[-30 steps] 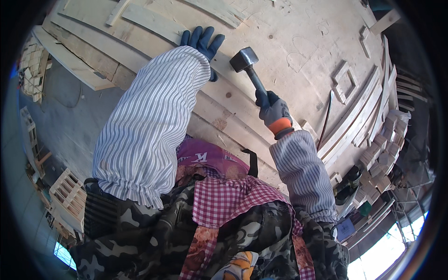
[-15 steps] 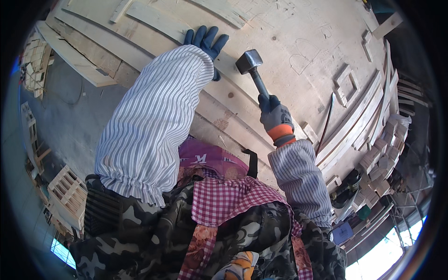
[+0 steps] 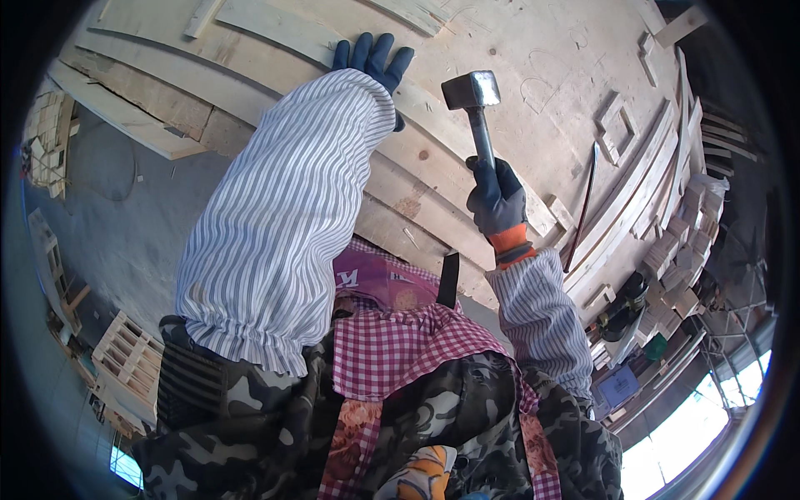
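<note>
My right hand (image 3: pixel 500 200), in a dark grey glove with an orange cuff, grips the handle of a hammer (image 3: pixel 480 133). The hammer's blocky metal head points away from me, above a broad plywood surface (image 3: pixel 533 50). My left hand (image 3: pixel 377 65), in a dark blue glove, lies with spread fingers on the long planks at the far side, holding nothing that I can see. Its thumb side is partly hidden by the striped sleeve (image 3: pixel 275 217). Beneath and beside it run several pale wooden planks (image 3: pixel 408 158).
Right of the hammer lie a small wooden frame (image 3: pixel 615 137), a thin dark rod (image 3: pixel 583 208) and long curved strips (image 3: pixel 633 187). Stacked wood blocks (image 3: pixel 667 258) stand beyond. A pallet (image 3: pixel 129 354) sits on the grey floor (image 3: pixel 125 208) at left.
The hammer has turned in view, its head shifting right and slightly farther away. My right hand has shifted slightly right. The left hand stays spread on the planks.
</note>
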A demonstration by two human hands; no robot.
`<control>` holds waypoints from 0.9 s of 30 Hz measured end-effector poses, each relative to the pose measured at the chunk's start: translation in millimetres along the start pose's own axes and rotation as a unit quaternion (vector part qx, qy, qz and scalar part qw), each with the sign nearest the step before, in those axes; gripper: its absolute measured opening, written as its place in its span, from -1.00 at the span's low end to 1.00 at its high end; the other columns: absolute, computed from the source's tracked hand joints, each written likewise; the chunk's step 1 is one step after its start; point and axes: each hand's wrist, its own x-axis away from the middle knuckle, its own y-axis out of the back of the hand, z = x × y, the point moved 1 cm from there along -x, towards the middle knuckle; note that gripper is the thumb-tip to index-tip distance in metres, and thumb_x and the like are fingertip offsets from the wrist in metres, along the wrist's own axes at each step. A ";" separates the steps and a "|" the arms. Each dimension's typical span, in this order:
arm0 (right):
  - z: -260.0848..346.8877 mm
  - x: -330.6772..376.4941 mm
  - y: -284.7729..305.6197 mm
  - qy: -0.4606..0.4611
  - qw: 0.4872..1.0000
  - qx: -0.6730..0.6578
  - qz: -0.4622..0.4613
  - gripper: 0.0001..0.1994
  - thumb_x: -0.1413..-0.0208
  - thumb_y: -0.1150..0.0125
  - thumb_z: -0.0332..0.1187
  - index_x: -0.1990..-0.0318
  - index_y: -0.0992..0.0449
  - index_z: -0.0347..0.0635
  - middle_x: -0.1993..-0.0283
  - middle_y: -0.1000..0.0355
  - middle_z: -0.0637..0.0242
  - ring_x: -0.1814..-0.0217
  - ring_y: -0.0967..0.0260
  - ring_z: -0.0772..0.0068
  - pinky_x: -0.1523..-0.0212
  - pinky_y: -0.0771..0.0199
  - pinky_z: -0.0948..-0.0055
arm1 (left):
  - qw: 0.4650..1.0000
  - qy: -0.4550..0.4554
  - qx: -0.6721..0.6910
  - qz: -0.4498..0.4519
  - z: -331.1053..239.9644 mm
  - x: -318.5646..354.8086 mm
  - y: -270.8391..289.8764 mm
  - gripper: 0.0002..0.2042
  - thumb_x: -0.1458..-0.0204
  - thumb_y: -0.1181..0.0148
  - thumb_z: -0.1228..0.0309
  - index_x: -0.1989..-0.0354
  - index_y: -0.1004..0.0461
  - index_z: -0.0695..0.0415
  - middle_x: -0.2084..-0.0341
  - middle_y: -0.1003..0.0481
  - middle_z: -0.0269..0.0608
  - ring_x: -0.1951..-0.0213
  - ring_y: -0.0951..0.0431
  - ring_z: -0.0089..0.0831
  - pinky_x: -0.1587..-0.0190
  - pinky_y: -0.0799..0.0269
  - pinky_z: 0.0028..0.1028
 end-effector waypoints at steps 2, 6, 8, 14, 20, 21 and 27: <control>-4.2 12.0 -2.6 0.084 0.996 -0.029 -0.027 -0.76 -0.14 -0.04 -0.25 0.19 -0.40 -0.25 0.61 -0.24 0.48 0.69 -0.14 0.71 0.68 -0.14 0.64 | 1.000 -0.006 -0.003 0.007 -6.0 1.3 -2.1 0.01 0.25 -0.27 -0.05 -0.30 0.34 -0.20 -0.31 0.39 -0.18 -0.32 0.42 -0.15 -0.28 0.51 -0.05; -26.3 19.6 -14.2 -0.093 0.993 0.065 -0.033 -0.70 -0.14 0.00 -0.13 0.19 -0.40 -0.20 0.68 -0.22 0.45 0.71 -0.14 0.64 0.68 -0.11 0.53 | 0.999 -0.013 0.017 0.031 -15.2 0.6 2.1 0.01 0.25 -0.25 -0.08 -0.30 0.34 -0.19 -0.31 0.41 -0.18 -0.32 0.45 -0.14 -0.27 0.54 -0.02; -32.9 21.6 -21.9 -0.107 0.988 0.105 -0.040 -0.65 -0.10 -0.02 -0.06 0.19 -0.39 -0.18 0.70 -0.26 0.39 0.72 -0.18 0.58 0.68 -0.13 0.51 | 0.999 -0.011 0.029 0.045 -16.7 1.7 7.9 0.01 0.25 -0.23 -0.11 -0.31 0.34 -0.19 -0.31 0.42 -0.18 -0.32 0.45 -0.15 -0.27 0.58 -0.04; -39.8 52.9 -24.9 -0.149 0.988 0.018 -0.034 -0.58 -0.08 -0.02 -0.02 0.10 -0.37 -0.20 0.67 -0.30 0.37 0.73 -0.20 0.57 0.71 -0.20 0.52 | 0.998 -0.025 0.027 0.049 -19.3 5.8 11.6 0.03 0.26 -0.21 -0.14 -0.31 0.36 -0.14 -0.31 0.44 -0.18 -0.31 0.48 -0.11 -0.26 0.59 0.00; -63.3 83.2 -30.3 -0.172 0.982 -0.049 -0.066 -0.61 -0.05 -0.04 -0.05 0.14 -0.41 -0.19 0.65 -0.31 0.36 0.73 -0.21 0.56 0.77 -0.15 0.54 | 0.990 -0.124 0.063 0.014 -4.4 -6.5 -3.8 -0.04 0.24 -0.23 -0.06 -0.30 0.22 -0.07 -0.30 0.29 -0.17 -0.31 0.39 -0.14 -0.28 0.53 -0.09; -70.9 90.5 -23.7 -0.179 0.981 -0.037 -0.062 -0.58 -0.05 -0.03 -0.03 0.14 -0.41 -0.23 0.62 -0.35 0.34 0.71 -0.25 0.56 0.74 -0.21 0.53 | 0.987 -0.148 0.067 -0.002 -1.9 -11.0 -9.5 -0.05 0.25 -0.25 -0.02 -0.29 0.19 -0.02 -0.29 0.22 -0.13 -0.31 0.33 -0.12 -0.28 0.48 -0.10; -116.5 112.2 -13.8 -0.118 0.984 0.091 -0.099 -0.57 -0.02 0.03 0.00 0.17 -0.48 -0.16 0.44 -0.48 0.16 0.45 -0.45 0.23 0.33 -0.40 0.25 | 0.929 -0.259 0.197 -0.174 29.7 -6.5 -60.0 -0.17 0.31 -0.35 0.25 -0.18 -0.06 0.20 -0.16 -0.06 0.07 -0.19 -0.07 -0.07 -0.21 -0.02 -0.28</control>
